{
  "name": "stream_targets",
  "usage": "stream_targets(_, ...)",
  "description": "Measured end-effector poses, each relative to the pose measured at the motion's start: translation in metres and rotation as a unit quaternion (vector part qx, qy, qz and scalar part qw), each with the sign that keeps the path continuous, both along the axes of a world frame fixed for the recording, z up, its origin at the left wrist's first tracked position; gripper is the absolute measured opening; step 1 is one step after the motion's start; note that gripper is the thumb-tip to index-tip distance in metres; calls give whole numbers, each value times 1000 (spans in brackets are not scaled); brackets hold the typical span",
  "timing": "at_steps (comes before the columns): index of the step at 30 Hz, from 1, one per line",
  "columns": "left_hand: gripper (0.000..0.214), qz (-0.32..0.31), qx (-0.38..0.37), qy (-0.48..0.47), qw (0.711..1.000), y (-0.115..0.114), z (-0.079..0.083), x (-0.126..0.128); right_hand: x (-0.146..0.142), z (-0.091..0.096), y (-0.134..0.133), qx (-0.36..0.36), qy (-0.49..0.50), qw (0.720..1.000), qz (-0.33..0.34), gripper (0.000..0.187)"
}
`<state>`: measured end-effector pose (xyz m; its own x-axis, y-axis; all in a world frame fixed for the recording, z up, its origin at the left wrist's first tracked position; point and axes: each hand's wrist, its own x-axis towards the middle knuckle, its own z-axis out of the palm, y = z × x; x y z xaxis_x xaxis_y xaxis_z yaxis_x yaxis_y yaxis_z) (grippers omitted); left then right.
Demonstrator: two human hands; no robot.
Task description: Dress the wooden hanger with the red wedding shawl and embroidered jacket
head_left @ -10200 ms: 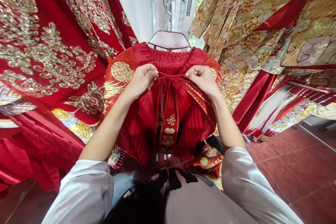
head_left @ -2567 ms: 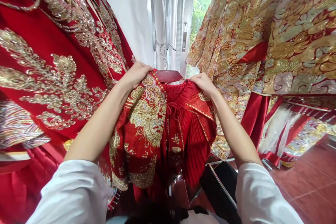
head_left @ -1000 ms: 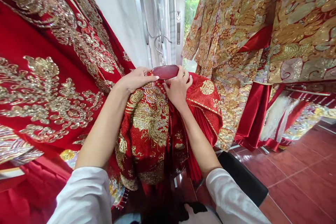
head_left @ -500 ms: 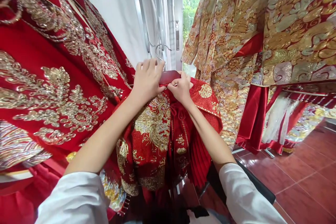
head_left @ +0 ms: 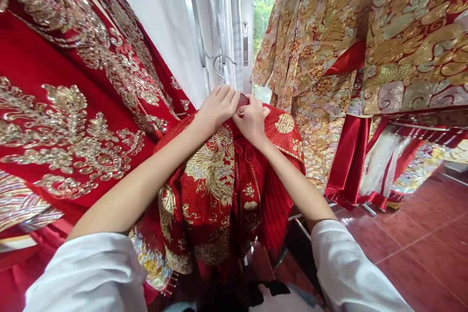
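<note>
A red skirt with gold embroidery (head_left: pixel 214 180) hangs in front of me on a dark red hanger (head_left: pixel 243 101) with a metal hook (head_left: pixel 218 66). My left hand (head_left: pixel 218 107) is closed over the top of the hanger and the skirt's waistband. My right hand (head_left: pixel 252 119) is closed on the waistband right beside it, thumb against the hanger. A tied red drawstring (head_left: pixel 247 151) hangs below my right hand. Most of the hanger is hidden under both hands.
A large red garment with gold and silver embroidery (head_left: pixel 69 107) hangs close on the left. Gold brocade robes (head_left: pixel 365 39) hang on the right. Behind the skirt are a white curtain (head_left: pixel 215 14) and a window frame (head_left: pixel 245 34). Red floor tiles (head_left: pixel 413 239) lie at the lower right.
Over ten seconds my hands went from the drawstring up to the hanger. In the last half second both hands closed tighter together over the hanger's middle, covering more of it.
</note>
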<state>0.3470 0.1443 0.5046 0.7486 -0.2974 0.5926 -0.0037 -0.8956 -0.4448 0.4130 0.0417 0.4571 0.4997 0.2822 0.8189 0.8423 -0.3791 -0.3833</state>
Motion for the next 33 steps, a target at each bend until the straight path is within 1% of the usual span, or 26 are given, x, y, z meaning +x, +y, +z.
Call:
stream_targets(3, 42, -15, -17, -36, 999, 8, -9, 4, 6, 12, -15, -50, -14, 999, -3, 22)
stream_targets(6, 44, -28, -13, -64, 997, 14, -14, 5, 16, 29, -26, -114, 18, 993, 30, 15)
stream_targets(8, 45, -22, -23, -91, 995, 16, -15, 2, 20, 37, -30, -132, 38, 989, 58, 14)
stream_targets(10, 53, 6, -78, -133, 988, 16, -16, -2, 24, 42, -32, -116, 53, 988, 86, 14)
stream_targets(12, 67, 43, -154, -170, 972, 15, -16, -5, 27, 46, -34, -75, 81, 985, 135, 14)
stream_targets(13, 71, 56, -186, -179, 964, 14, -16, -5, 29, 48, -35, -52, 106, 979, 166, 12)
stream_targets(15, 71, 63, -226, -174, 956, 13, -16, -6, 34, 53, -37, -16, 173, 956, 235, 10)
stream_targets(17, 64, 40, -246, -160, 955, 15, -15, -5, 39, 57, -38, -15, 226, 929, 291, 8)
stream_targets(19, 48, 5, -283, -176, 943, 20, -14, -4, 44, 58, -39, -34, 228, 915, 330, 10)
stream_targets(21, 29, -12, -349, -222, 910, 26, -11, -4, 48, 57, -39, -42, 215, 911, 350, 11)
stream_targets(22, 22, -7, -384, -243, 891, 29, -10, -3, 50, 55, -39, -39, 214, 908, 358, 10)
stream_targets(23, 17, 10, -414, -256, 874, 30, -8, -4, 51, 53, -39, -34, 220, 904, 365, 10)
stream_targets(24, 12, 36, -434, -255, 863, 30, -7, -5, 53, 52, -38, -28, 229, 899, 372, 10)
stream_targets(26, 4, 110, -447, -216, 861, 27, -5, -10, 55, 49, -38, -24, 240, 891, 384, 10)
stream_targets(29, 31, 231, -414, -126, 871, 18, -6, -22, 58, 47, -36, -11, 237, 890, 389, 10)
stream_targets(30, 40, 263, -400, -99, 872, 16, -6, -27, 59, 47, -36, -8, 234, 891, 389, 10)
stream_targets(31, 46, 285, -387, -75, 874, 15, -5, -32, 59, 47, -36, -6, 234, 891, 390, 10)
stream_targets(33, 47, 293, -379, -21, 878, 19, -1, -40, 59, 47, -36, -7, 239, 887, 395, 11)
